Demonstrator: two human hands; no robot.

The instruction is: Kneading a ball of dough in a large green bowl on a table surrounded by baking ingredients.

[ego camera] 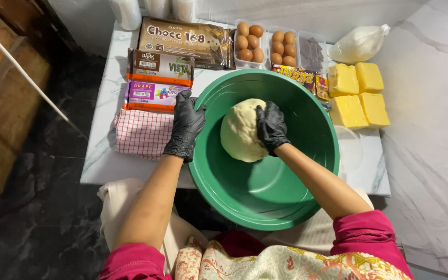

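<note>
A big green plastic bowl (286, 176) sits at the near edge of a low white marble table (105, 161). Inside it lies a pale round ball of dough (239, 132). My right hand (271, 126), in a black glove, presses with curled fingers on the right side of the dough. My left hand (185, 127), also in a black glove, grips the bowl's left rim.
Left of the bowl lie a red-checked cloth (141, 132) and stacked chocolate blocks (156, 83). Behind stand a large chocolate pack (182, 39), egg trays (265, 44) and a white bag (359, 44). Yellow butter blocks (359, 93) and a clear lid (351, 150) sit right.
</note>
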